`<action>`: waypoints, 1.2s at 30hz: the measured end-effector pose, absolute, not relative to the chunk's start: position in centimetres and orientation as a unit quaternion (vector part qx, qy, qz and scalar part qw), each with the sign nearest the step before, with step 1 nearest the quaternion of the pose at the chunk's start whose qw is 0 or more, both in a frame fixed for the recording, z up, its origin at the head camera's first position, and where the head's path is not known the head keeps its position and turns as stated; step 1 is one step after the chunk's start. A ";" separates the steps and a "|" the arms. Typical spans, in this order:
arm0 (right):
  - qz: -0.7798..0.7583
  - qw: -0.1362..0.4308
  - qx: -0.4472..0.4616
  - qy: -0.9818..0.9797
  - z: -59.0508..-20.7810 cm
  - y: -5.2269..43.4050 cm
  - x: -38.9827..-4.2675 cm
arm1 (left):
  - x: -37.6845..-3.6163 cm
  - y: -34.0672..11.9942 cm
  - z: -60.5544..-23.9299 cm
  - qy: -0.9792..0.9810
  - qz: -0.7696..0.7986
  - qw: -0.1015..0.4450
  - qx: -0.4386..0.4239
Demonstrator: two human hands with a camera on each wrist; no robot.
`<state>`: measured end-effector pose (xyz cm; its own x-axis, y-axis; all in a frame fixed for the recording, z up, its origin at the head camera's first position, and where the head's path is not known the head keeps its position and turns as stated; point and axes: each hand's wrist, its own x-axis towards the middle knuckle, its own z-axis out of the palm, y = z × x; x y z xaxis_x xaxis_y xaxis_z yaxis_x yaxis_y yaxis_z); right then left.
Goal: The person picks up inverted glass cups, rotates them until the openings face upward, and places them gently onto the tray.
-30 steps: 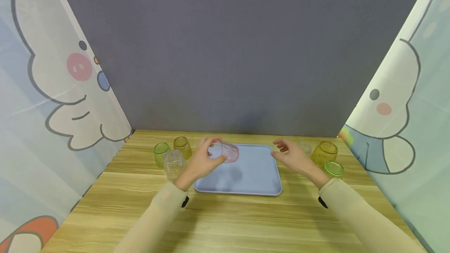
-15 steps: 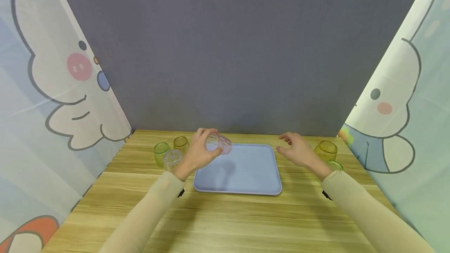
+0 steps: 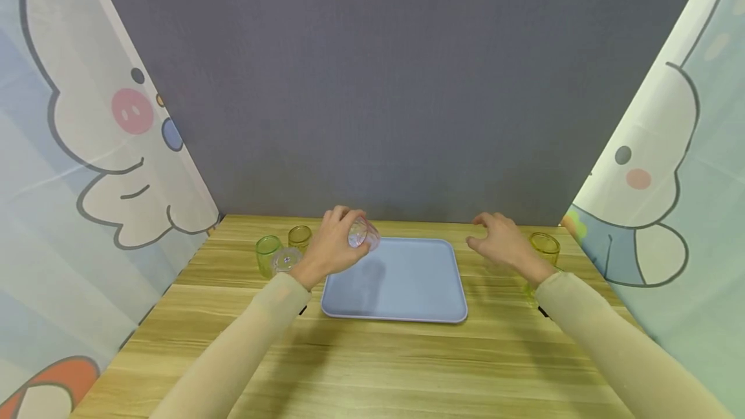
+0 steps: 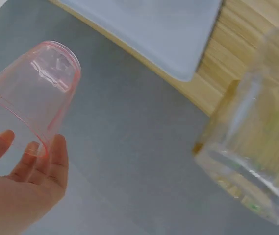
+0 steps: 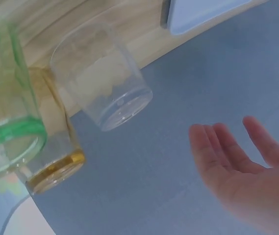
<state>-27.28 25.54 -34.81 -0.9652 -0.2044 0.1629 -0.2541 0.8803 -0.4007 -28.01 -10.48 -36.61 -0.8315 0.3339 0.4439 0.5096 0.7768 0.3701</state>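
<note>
A pink-tinted clear cup [image 3: 373, 238] is held by my left hand [image 3: 333, 246] above the far left part of a pale blue tray [image 3: 401, 283]. Fingers and thumb grip the cup near its rim, and it is tilted on its side, base pointing away to the right. My right hand [image 3: 502, 242] is raised to the right of the tray, fingers loosely bent with nothing between them. In the right wrist view, a clear glass [image 5: 102, 73] stands apart from that hand; in the head view, the hand and arm hide it.
Left of the tray stand a green glass [image 3: 267, 256], an amber glass [image 3: 299, 236] and a clear glass [image 3: 286, 260]. On the right, an amber glass [image 3: 545, 246] and a green glass [image 5: 16, 132] partly hidden by the sleeve. A grey partition [image 3: 384, 96] borders the table's back.
My left hand has lifted the pink cup slightly and moved it back and left. My right hand has drifted right and up, away from the tray, still holding nothing.
</note>
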 end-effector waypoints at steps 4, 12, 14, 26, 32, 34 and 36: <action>0.190 0.052 0.111 -0.974 -34.6 25.8 -27.5 | -28.9 -11.0 -36.8 -0.932 -0.241 0.165 -0.216; 0.169 0.036 0.100 -0.980 -34.8 26.6 -28.2 | -29.8 -11.8 -37.1 -0.941 -0.216 0.155 -0.209; 0.165 0.036 0.098 -0.981 -35.1 26.8 -28.4 | -29.9 -11.8 -37.1 -0.943 -0.210 0.156 -0.206; 0.143 0.017 0.081 -0.986 -35.9 28.1 -29.4 | -30.7 -11.7 -37.3 -0.954 -0.185 0.131 -0.194; 0.126 0.008 0.078 -0.989 -36.2 28.4 -29.6 | -30.9 -11.6 -37.4 -0.960 -0.166 0.117 -0.192; 0.124 0.001 0.076 -0.989 -36.3 28.6 -29.6 | -31.0 -11.6 -37.6 -0.962 -0.163 0.114 -0.189; 0.124 -0.007 0.072 -0.990 -36.4 28.6 -29.7 | -31.0 -11.7 -37.8 -0.963 -0.160 0.111 -0.188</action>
<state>-29.67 28.63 -36.43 -0.9894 -0.1448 0.0041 -0.1414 0.9587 -0.2468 -31.03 -11.67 -37.77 -0.9047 0.3257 0.2746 0.3971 0.8783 0.2665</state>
